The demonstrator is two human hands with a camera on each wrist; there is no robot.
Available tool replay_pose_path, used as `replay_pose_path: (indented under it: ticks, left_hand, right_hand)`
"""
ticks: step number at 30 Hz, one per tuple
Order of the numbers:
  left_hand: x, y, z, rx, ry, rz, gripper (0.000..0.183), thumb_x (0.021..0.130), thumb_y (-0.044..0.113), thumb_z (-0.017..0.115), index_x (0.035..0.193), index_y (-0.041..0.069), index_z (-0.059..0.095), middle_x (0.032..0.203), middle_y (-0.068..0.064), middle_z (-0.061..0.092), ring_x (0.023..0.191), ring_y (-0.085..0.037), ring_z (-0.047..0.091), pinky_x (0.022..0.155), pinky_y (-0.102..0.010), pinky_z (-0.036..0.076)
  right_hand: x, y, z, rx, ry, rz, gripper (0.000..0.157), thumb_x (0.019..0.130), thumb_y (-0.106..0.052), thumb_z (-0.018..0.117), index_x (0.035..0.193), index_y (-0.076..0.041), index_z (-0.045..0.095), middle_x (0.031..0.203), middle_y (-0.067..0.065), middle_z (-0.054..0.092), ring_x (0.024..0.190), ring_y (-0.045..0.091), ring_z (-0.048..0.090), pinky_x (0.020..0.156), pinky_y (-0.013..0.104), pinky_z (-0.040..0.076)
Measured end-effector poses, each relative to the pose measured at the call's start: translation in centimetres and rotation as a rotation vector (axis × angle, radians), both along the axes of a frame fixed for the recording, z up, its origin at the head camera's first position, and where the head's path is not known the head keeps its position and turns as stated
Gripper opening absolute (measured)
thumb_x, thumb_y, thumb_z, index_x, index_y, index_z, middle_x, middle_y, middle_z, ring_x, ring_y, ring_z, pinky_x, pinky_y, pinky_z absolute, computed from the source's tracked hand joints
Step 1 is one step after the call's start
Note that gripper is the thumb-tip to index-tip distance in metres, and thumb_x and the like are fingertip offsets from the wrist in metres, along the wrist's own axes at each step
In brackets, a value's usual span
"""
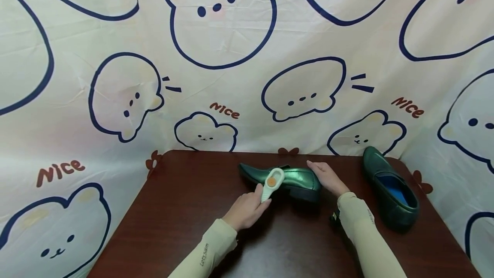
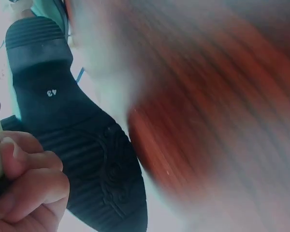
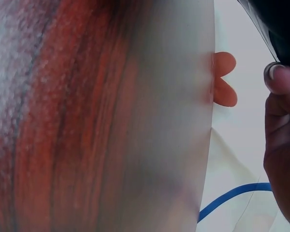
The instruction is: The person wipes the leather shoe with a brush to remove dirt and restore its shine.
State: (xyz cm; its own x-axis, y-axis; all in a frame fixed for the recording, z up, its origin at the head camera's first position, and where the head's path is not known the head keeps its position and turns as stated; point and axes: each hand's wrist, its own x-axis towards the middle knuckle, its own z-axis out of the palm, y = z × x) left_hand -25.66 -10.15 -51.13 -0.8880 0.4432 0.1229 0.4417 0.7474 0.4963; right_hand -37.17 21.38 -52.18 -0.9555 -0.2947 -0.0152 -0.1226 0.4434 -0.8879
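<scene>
A shiny green leather shoe [image 1: 305,178] is held up on its side over the far part of the table, toe to the left. My right hand [image 1: 329,178] grips it round the heel; in the right wrist view the thumb [image 3: 279,78] lies against its dark edge. My left hand [image 1: 247,209] holds a white hand tool [image 1: 273,181] by its handle. Its oval head, with a round orange spot, overlaps the shoe's side in the head view. The left wrist view shows the ridged black sole [image 2: 53,92] with a small size number, beyond the curled left fingers [image 2: 36,188].
The matching green loafer [image 1: 393,192], blue inside, stands upright at the table's right side. A small dark object [image 1: 335,218] lies beside my right sleeve. Behind the brown table [image 1: 185,209] hangs a white cloth [image 1: 247,89] with bear drawings.
</scene>
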Motion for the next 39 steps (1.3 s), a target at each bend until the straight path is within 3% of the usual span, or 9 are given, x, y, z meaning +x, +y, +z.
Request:
replay_pose_path:
  ticks: [9,15,18,23,25,33,39]
  left_hand:
    - [0.4,-2.0,-0.4,0.052,0.005,0.03,0.033,0.109,0.04,0.048,0.115,0.008,0.045,0.072,0.003,0.047,0.06,-0.01,0.047,0.058,-0.027,0.041]
    - [0.5,0.8,1.4,0.04,0.056,-0.046,0.036,0.11,0.043,0.046,0.118,0.008,0.045,0.072,0.004,0.048,0.06,-0.008,0.048,0.057,-0.025,0.043]
    - [0.2,2.8,2.0,0.013,0.081,-0.089,0.037,0.11,0.046,0.044,0.116,0.009,0.045,0.07,0.005,0.048,0.058,-0.007,0.049,0.055,-0.023,0.043]
    - [-0.3,4.8,1.8,-0.058,0.078,-0.087,0.036,0.109,0.045,0.046,0.118,0.009,0.045,0.071,0.005,0.05,0.057,-0.007,0.05,0.056,-0.023,0.043]
    - [-0.4,4.9,1.4,-0.075,0.065,-0.068,0.037,0.109,0.044,0.047,0.12,0.008,0.046,0.072,0.005,0.051,0.058,-0.007,0.05,0.057,-0.024,0.043]
    - [-0.7,2.5,0.3,-0.019,0.057,-0.02,0.033,0.109,0.042,0.048,0.117,0.01,0.044,0.073,0.003,0.051,0.059,-0.009,0.049,0.055,-0.026,0.042]
    - [-0.3,-0.3,0.0,0.006,0.032,0.023,0.03,0.109,0.04,0.048,0.11,0.011,0.043,0.069,0.003,0.047,0.057,-0.011,0.046,0.056,-0.028,0.039]
  right_hand:
    - [0.2,0.1,-0.4,0.002,-0.004,0.012,0.053,0.11,-0.052,0.042,0.075,-0.012,0.044,0.076,0.0,0.039,0.076,0.022,0.048,0.074,0.036,0.041]
    - [0.2,0.2,-0.1,0.013,0.015,0.012,0.052,0.111,-0.049,0.041,0.076,-0.01,0.046,0.077,0.0,0.04,0.077,0.021,0.048,0.075,0.035,0.041]
    - [0.2,0.1,0.1,0.022,0.032,0.002,0.053,0.111,-0.049,0.041,0.081,-0.008,0.056,0.08,0.0,0.048,0.08,0.019,0.051,0.077,0.033,0.043]
    - [-0.1,-0.2,0.3,0.036,0.033,0.006,0.054,0.111,-0.049,0.041,0.08,-0.008,0.059,0.077,-0.001,0.05,0.078,0.018,0.052,0.076,0.031,0.044]
    - [-0.1,-0.3,0.3,0.04,0.018,0.022,0.054,0.111,-0.048,0.041,0.076,-0.009,0.052,0.074,0.0,0.045,0.076,0.019,0.051,0.074,0.032,0.043]
    - [0.0,0.6,-0.2,0.037,0.024,-0.008,0.053,0.111,-0.05,0.041,0.085,-0.008,0.062,0.087,0.003,0.055,0.088,0.021,0.054,0.083,0.036,0.045]
    - [-0.1,0.4,-0.5,0.019,0.019,0.01,0.053,0.11,-0.05,0.042,0.073,-0.013,0.045,0.073,-0.001,0.037,0.073,0.02,0.048,0.073,0.035,0.041]
